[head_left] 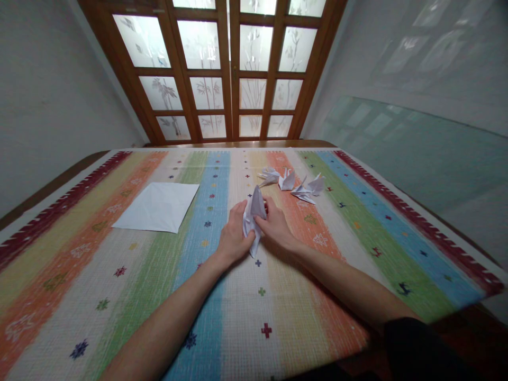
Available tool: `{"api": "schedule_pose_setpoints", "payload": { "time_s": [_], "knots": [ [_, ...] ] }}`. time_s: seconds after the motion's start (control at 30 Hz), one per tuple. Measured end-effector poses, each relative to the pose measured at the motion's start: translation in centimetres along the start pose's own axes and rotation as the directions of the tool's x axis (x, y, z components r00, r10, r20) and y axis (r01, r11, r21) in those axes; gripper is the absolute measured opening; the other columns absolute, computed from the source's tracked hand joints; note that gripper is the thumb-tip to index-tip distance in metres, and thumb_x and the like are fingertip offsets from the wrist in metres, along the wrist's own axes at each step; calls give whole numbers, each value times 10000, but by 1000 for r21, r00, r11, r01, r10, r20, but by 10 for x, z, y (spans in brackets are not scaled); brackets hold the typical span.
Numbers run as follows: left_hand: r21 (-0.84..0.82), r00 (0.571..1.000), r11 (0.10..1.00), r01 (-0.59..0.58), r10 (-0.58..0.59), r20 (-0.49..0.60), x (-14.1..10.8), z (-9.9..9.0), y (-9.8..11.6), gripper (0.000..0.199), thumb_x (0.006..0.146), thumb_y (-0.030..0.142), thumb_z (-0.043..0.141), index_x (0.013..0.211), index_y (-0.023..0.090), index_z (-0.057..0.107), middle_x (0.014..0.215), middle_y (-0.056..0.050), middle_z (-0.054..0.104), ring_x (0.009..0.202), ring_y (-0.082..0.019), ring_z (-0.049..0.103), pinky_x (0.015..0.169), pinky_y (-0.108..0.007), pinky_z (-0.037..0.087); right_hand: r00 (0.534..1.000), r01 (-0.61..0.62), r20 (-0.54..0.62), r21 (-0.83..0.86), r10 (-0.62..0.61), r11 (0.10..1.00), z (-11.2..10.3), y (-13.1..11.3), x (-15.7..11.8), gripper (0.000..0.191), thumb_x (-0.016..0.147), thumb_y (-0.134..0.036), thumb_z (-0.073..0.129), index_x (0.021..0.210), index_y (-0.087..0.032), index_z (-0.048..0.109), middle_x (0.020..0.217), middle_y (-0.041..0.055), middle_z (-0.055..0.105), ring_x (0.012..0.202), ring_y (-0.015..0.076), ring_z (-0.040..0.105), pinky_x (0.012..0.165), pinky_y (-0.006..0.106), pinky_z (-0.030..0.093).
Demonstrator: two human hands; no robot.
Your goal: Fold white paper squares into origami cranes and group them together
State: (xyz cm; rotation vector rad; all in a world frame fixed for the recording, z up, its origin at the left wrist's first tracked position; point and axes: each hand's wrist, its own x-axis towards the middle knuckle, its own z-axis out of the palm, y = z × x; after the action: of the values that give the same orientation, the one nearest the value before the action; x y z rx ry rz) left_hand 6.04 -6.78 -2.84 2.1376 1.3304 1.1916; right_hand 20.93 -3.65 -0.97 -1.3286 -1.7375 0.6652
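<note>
A partly folded piece of white paper (257, 203) is held upright between both hands, over the middle of the striped cloth. My left hand (235, 235) grips its left side, with the thumb across the lower part. On the right side, my right hand (275, 222) pinches the paper, its thumb on the front and its fingers behind. The folded paper narrows to a point at the bottom and another at the top. Just beyond my right hand lie several folded white paper cranes (286, 180). A flat white sheet (159, 206) rests to the left of my hands.
A striped, patterned cloth (242, 317) covers the table. Past the far edge stands a wooden door (232, 79) with frosted panes. A glass panel (416, 153) leans along the right wall, and a plain wall is on the left.
</note>
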Motion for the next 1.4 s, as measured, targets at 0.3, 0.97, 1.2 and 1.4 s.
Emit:
{"api": "schedule_pose_setpoints", "payload": {
  "time_s": [0.3,0.97,1.2,1.4],
  "knots": [
    [119,999,992,-26,24,22,-7,6,13,791,712,20,466,1454,224,284,1513,-148,293,1334,-307,430,1033,-484,464,972,-12,-235,4,13,1000,12,8,-2,588,713,-219,578,1282,-232,433,1059,89,623,900,271,609,801,411,486],
    [122,997,992,14,-23,75,8,-28,-19,442,765,59,459,1144,208,630,1273,-90,557,1112,-232,591,992,-440,487,941,295,167,29,-295,955,-3,20,2,404,735,-40,499,1016,-243,707,1034,59,718,1008,240,614,935,434,442],
    [344,971,931,-126,45,235,2,-44,-29,462,744,77,487,1159,222,631,1140,-95,636,1045,-267,589,927,-440,486,868,424,300,-35,-396,905,-12,28,-8,539,714,-17,524,1188,-239,655,1209,98,665,1119,252,582,983,470,441],
    [457,897,777,-434,323,303,-12,-43,4,284,915,159,419,1084,219,639,936,-98,674,761,-212,586,649,-345,449,941,313,189,-166,-282,935,-5,7,-9,485,715,-4,534,1138,-194,677,1150,116,662,1072,261,596,980,446,457]
  ]
}}
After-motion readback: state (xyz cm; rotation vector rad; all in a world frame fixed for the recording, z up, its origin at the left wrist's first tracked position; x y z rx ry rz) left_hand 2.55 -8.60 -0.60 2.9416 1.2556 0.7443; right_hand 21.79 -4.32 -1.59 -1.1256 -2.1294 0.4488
